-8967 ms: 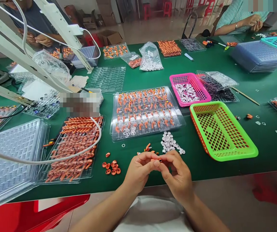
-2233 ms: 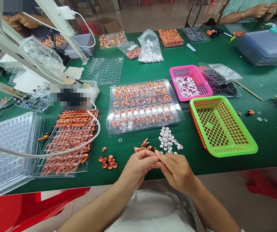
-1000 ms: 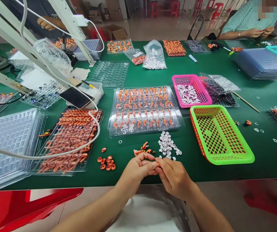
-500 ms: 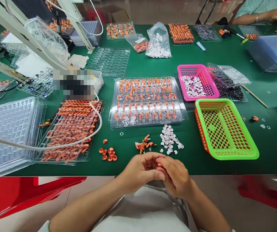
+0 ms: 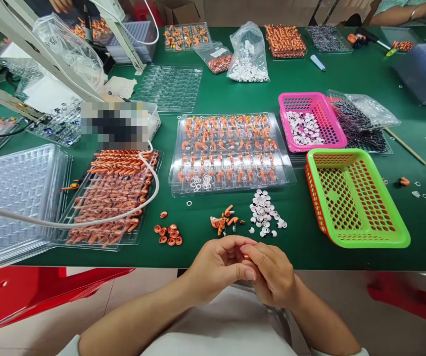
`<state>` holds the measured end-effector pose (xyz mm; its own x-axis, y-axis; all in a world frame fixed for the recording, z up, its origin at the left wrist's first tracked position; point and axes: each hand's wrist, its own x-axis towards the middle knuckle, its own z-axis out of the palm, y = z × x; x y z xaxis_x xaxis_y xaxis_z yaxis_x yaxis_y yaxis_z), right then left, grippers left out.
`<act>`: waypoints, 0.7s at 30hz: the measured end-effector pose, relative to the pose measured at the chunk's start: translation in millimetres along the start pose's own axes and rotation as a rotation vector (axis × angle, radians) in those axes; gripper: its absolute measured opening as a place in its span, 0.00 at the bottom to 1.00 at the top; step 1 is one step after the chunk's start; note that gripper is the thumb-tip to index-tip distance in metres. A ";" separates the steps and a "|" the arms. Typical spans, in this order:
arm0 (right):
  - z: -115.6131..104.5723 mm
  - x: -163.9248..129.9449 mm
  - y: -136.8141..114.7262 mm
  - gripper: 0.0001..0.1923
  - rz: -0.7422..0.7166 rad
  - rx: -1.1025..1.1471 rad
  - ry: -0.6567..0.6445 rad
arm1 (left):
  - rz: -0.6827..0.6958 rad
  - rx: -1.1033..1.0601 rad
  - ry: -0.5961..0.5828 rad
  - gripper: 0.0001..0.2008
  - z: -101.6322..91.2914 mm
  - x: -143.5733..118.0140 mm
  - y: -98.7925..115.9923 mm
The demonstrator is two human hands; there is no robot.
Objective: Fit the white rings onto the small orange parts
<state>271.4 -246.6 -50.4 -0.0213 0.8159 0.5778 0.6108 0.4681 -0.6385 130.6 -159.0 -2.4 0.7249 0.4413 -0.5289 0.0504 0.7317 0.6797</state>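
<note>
My left hand [image 5: 216, 267] and my right hand [image 5: 274, 274] meet at the near table edge, fingertips pinched together on a small orange part [image 5: 247, 257] that is mostly hidden between them. Just beyond the hands lie a few loose orange pieces [image 5: 223, 222], a heap of small white discs [image 5: 265, 213] and a cluster of orange rings [image 5: 168, 235]. Further back sits a clear tray [image 5: 231, 153] with rows of orange parts and white rings.
A green basket [image 5: 357, 200] stands to the right, a pink basket [image 5: 311, 121] of white discs behind it. A clear tray of long orange parts [image 5: 114, 195] lies left, crossed by a white cable [image 5: 86, 222]. Stacked clear trays [image 5: 12, 193] lie far left. Another person's arm [image 5: 402, 12] shows at top right.
My hands stayed pinched together on the small part and drew back to the table edge. The view tilted downward, so the table contents sit higher in the frame.
</note>
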 end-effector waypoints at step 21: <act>15.6 -2.6 3.4 0.13 0.636 0.315 0.340 | 0.280 0.239 0.171 0.23 -12.5 16.1 5.6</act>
<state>261.3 -241.8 -62.1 0.5313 0.8349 0.1439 0.1698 0.0615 -0.9836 134.0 -141.2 -13.5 0.6095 0.7014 -0.3695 0.0396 0.4386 0.8978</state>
